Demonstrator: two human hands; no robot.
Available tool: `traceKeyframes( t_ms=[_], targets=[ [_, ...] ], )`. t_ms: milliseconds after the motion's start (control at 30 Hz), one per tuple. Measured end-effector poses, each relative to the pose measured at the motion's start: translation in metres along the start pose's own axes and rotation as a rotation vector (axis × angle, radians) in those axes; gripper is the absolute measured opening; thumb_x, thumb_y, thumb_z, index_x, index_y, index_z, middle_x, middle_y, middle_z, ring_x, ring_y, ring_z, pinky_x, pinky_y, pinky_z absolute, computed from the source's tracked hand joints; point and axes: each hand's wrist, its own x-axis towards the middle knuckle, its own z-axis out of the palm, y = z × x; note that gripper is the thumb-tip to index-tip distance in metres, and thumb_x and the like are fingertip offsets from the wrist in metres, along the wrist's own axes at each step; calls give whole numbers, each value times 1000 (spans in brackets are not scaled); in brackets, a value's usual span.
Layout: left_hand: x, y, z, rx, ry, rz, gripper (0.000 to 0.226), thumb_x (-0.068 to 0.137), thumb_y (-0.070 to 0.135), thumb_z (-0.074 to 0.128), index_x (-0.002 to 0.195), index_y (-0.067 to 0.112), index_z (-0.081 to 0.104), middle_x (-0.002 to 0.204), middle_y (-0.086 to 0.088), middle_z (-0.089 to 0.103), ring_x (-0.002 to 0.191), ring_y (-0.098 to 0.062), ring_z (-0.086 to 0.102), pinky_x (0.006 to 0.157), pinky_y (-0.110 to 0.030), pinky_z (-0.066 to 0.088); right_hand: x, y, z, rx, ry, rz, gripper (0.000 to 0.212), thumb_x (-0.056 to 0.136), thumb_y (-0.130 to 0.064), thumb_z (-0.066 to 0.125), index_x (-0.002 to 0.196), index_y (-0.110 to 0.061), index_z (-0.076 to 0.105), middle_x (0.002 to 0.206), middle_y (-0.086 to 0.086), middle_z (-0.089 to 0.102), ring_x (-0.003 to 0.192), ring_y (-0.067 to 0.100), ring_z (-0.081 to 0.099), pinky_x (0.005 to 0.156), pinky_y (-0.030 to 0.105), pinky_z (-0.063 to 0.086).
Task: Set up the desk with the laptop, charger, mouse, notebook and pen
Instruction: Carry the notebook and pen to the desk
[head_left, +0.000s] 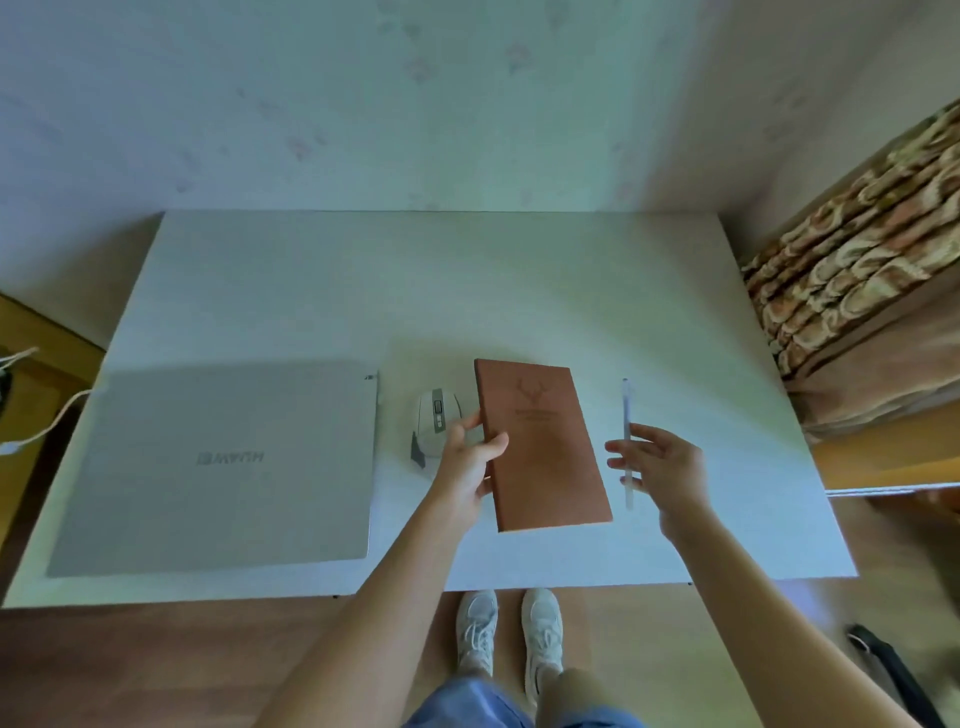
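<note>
A closed silver laptop (218, 462) lies at the left of the white desk (441, 291), with a white charger cable (47, 421) running off its left edge. A white mouse (435, 423) sits just right of the laptop. My left hand (470, 462) grips the left edge of a brown notebook (545, 447) with a deer emblem, thumb on its cover. My right hand (660, 465) holds a pale translucent pen (627, 415) upright along the desk, right of the notebook.
A wall stands behind the desk. A patterned brown cover (852, 270) drapes furniture at the right. Wooden furniture (31, 353) stands left of the desk. A dark object (893, 670) lies on the wood floor at lower right. My white shoes (509, 634) stand by the front edge.
</note>
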Motion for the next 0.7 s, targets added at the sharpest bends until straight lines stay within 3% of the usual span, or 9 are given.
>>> traceKeyframes(
  t_ms=[133, 200, 233, 300, 367, 433, 533, 633, 700],
  targets=[
    [16, -6, 5, 83, 43, 31, 48, 90, 3, 62, 127, 25, 42, 118, -3, 64, 100, -17, 64, 82, -33, 52, 18, 10, 5, -13, 22, 16, 24, 87, 0, 59, 108, -10, 62, 83, 11, 73, 66, 25, 67, 59, 31, 50],
    [18, -9, 9, 199, 19, 74, 59, 90, 4, 62, 138, 23, 34, 134, -4, 55, 113, -16, 58, 90, -31, 50, 28, 18, 4, -33, 61, 21, 26, 86, 0, 58, 108, -13, 62, 81, 9, 73, 64, 23, 67, 56, 29, 49],
    [19, -11, 11, 333, 1, 98, 69, 90, 8, 62, 146, 23, 25, 147, -3, 42, 126, -18, 49, 100, -34, 45, 33, 22, 3, -51, 88, 17, 27, 86, 0, 58, 108, -15, 63, 80, 8, 73, 64, 23, 68, 57, 29, 49],
    [16, -19, 18, 668, -37, 131, 92, 90, 17, 64, 153, 22, -3, 160, 1, 7, 147, -19, 13, 115, -34, 17, 40, 32, 1, -127, 151, -11, 27, 85, -2, 59, 108, -15, 66, 81, 8, 73, 65, 21, 69, 59, 32, 53],
    [15, -31, 21, 939, -48, 196, 104, 88, 23, 66, 151, 23, -18, 159, -3, -20, 147, -19, -12, 113, -29, 4, 46, 41, -1, -250, 203, -55, 27, 85, -6, 59, 108, -18, 67, 83, 4, 72, 66, 18, 69, 64, 38, 57],
    [18, -42, 21, 1212, -50, 265, 107, 87, 33, 66, 150, 24, -21, 154, -8, -34, 145, -24, -22, 116, -33, 2, 49, 45, -1, -354, 225, -101, 27, 86, -7, 57, 103, -25, 67, 84, 2, 71, 68, 19, 69, 63, 41, 58],
    [23, -51, 18, 1543, 7, 356, 104, 86, 53, 59, 151, 19, -15, 153, -12, -34, 145, -27, -24, 119, -42, 0, 54, 49, -4, -527, 235, -210, 25, 86, -4, 54, 86, -25, 68, 93, 7, 69, 76, 28, 67, 64, 37, 54],
    [27, -52, 19, 1716, 21, 407, 104, 86, 61, 51, 151, 14, -15, 155, -7, -30, 146, -25, -21, 118, -46, -1, 57, 51, -8, -685, 201, -304, 26, 87, 4, 51, 98, -8, 71, 109, 9, 65, 82, 32, 65, 64, 33, 50],
    [29, -52, 20, 1778, 21, 385, 104, 87, 62, 49, 151, 12, -16, 155, -8, -29, 146, -25, -20, 119, -47, 0, 57, 53, -10, -808, 138, -341, 31, 87, 5, 48, 111, -6, 65, 120, 8, 60, 90, 32, 62, 66, 33, 49]
  ],
)
